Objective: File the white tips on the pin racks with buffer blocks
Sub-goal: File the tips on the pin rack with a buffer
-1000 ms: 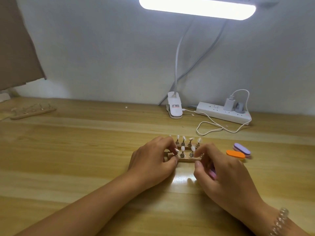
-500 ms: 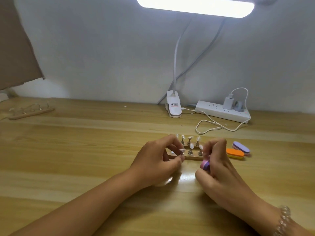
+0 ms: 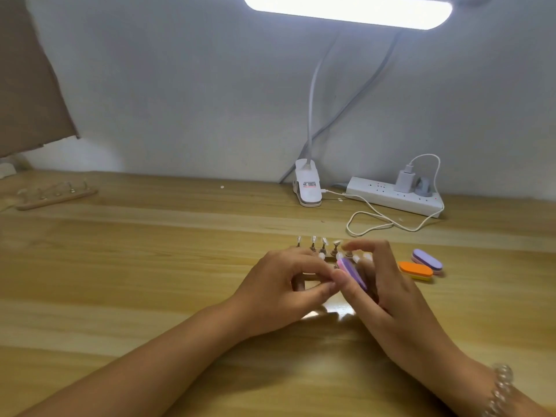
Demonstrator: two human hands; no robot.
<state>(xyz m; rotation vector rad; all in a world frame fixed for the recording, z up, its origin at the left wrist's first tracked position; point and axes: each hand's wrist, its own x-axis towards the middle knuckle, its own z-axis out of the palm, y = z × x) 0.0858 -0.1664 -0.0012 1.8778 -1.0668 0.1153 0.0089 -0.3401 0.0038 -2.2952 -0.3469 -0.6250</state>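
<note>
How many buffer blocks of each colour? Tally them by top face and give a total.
Purple: 2, the held block in the right hand and the lying block on the table
Orange: 1, the orange block
Total: 3

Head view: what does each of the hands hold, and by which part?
The right hand pinches a purple-and-pink oval buffer block by its lower half. The left hand seems to grip the wooden pin rack at its left end.

Wooden desk (image 3: pixel 120 266), pale wall (image 3: pixel 180 85) — bright lamp bar (image 3: pixel 346 10) overhead
</note>
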